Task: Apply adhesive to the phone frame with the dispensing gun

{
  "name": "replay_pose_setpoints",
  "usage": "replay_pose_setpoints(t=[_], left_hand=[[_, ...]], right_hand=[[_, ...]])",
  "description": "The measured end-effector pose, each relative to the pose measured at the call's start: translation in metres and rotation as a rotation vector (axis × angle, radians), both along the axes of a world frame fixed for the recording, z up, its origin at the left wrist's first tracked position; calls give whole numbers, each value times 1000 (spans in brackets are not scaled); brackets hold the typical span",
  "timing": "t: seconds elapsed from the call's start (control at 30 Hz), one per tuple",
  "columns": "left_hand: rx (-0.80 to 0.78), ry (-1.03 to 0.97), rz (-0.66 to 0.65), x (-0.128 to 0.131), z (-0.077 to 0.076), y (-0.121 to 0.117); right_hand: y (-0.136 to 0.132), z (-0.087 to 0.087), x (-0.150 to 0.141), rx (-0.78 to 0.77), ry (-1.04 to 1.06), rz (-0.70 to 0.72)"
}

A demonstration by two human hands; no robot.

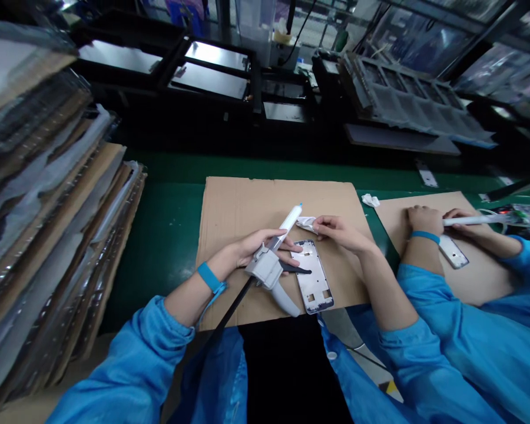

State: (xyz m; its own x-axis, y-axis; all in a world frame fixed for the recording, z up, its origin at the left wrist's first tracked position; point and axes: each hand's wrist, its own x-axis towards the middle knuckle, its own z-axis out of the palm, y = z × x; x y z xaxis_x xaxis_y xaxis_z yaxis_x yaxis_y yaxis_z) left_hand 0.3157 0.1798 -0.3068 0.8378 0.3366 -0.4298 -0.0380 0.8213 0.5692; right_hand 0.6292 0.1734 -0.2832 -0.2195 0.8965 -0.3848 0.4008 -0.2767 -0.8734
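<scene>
My left hand [257, 246] is wrapped round a grey manual dispensing gun [265, 268] fitted with a white tube [290, 219]. The tube has a blue tip and points up and to the right, away from me. In my right hand [339, 231], a crumpled white tissue [307, 223] is pinched between thumb and fingers, just beside the tube's tip. Below both hands a silver phone frame [313, 282] with dark edges lies flat on the cardboard sheet [229, 206]. The gun's black trigger part reaches over the frame, and my left fingers hide its upper left edge.
Cardboard sheets are stacked high at the left [70, 235]. Black trays [212, 68] with silver panels line the back. At the right, a co-worker's hands [428, 221] hold a white tube over another phone part [454, 252]. A crumpled tissue [370, 201] lies between the cardboard sheets.
</scene>
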Motion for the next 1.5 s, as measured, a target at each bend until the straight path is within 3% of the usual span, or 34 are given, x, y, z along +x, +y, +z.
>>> replay_pose_setpoints(t=[0.17, 0.57, 0.97, 1.3, 1.5], left_hand=[[19, 7, 0, -2, 4, 1], [50, 7, -9, 0, 2, 1], [23, 51, 10, 1, 12, -3], [17, 48, 28, 1, 14, -4], [46, 55, 17, 1, 11, -3]], right_hand=[[-13, -12, -4, 84, 60, -166], [-15, -6, -14, 135, -32, 83], [-17, -8, -21, 355, -187, 156], [-19, -4, -17, 487, -302, 319], [-16, 2, -14, 459, -344, 400]])
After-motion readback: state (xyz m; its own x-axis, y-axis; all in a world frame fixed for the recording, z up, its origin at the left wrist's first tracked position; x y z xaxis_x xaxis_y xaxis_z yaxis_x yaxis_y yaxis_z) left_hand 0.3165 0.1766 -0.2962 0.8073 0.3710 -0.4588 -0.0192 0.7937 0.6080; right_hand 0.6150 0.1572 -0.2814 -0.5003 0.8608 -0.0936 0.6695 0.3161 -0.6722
